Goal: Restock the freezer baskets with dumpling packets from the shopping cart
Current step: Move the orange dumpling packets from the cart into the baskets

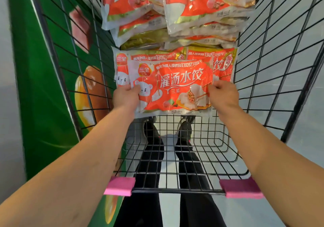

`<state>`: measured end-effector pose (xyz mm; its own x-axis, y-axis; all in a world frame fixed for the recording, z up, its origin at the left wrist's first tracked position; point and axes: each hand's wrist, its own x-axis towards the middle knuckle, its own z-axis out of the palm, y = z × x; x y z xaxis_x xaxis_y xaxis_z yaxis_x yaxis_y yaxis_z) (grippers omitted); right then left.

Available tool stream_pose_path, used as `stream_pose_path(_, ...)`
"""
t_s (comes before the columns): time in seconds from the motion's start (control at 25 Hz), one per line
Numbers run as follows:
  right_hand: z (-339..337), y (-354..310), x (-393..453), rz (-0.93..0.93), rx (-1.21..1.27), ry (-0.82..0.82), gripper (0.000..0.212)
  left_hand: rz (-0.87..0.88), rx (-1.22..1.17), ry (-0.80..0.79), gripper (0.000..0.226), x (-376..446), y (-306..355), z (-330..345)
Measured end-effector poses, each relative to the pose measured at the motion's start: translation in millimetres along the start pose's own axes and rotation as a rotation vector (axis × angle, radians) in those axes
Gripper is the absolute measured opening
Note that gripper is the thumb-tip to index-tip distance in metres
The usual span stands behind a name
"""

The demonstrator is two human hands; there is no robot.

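Both hands are in the shopping cart (263,79). The left hand (125,96) and right hand (223,95) have fingers clamped on the short ends of one dumpling packet (173,88), mid-frame. Its long side runs left to right between them.

Glossy crinkled plastic dumpling packets (173,86), dark metal wire shopping cart (273,65), matt pink foam pads (120,186)

A green panel (43,86) printed with food pictures stands at left; pale glossy floor (298,104) lies at right.
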<state>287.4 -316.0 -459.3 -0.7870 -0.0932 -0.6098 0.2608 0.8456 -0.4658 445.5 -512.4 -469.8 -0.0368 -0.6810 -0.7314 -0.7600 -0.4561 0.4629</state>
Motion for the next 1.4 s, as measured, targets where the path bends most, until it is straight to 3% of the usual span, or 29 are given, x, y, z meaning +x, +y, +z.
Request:
stream_pose_path(0.28, -70.7, -36.5, -71.3, -0.085, -0.018, -0.063, 0.031, 0.048, -0.049, 0.081, 0.02, -102.5, 30.1, -47.1)
stream_pose_path(0.52, -154.6, -92.4, -152.6, -0.227, 0.099, -0.147, 0.023, 0.076, -0.331, 0.121, 0.022, -209.7, 42.6, -120.5)
stream_pose_path(0.68, -165.1, -127.2, -205.6, -0.323, 0.133, -0.252, 0.022, 0.078, -0.495, 0.156, 0.025, -260.3, 21.6, -173.0)
stream_pose_path(1.0, -77.3, -171.6, -333.9, -0.631, -0.052, -0.509, 0.024, 0.003, -0.805, 0.387, 0.016, -318.2, -96.7, -296.2)
stream_pose_path(1.4, 76.0, -187.7, -478.8, -0.827, -0.326, -0.668, 0.023, -0.118, -0.924, 0.507, 0.03, -335.7, -255.6, -415.4)
